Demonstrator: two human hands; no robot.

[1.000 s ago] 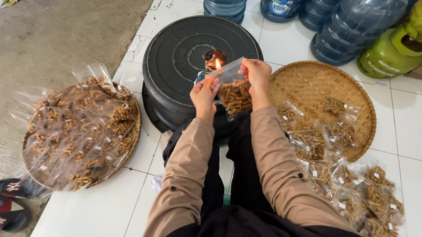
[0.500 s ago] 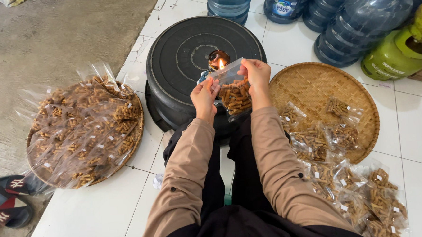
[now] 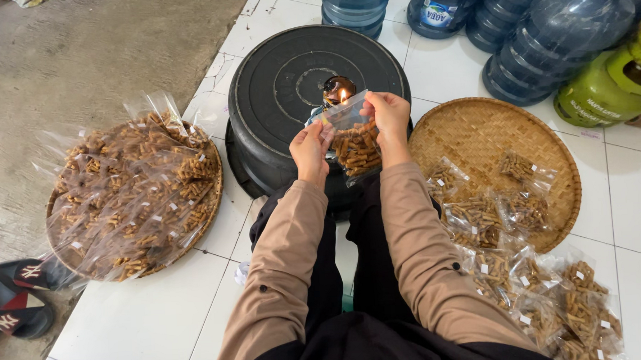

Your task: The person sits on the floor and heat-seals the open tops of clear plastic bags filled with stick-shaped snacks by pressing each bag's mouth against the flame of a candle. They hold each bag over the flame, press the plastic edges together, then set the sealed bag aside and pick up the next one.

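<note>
Bag (image 3: 353, 139) of brown snack sticks hangs over the black tub (image 3: 287, 80), its top pinched shut between left hand (image 3: 310, 148) and right hand (image 3: 388, 119), fingers closed on it beside the flame (image 3: 343, 95).

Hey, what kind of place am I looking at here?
Probably a home or small-shop floor used for packing snacks by hand. Both hands hold a clear snack bag by a small flame; woven trays hold filled bags, and water jugs and a green gas cylinder stand on white tiles.
</note>
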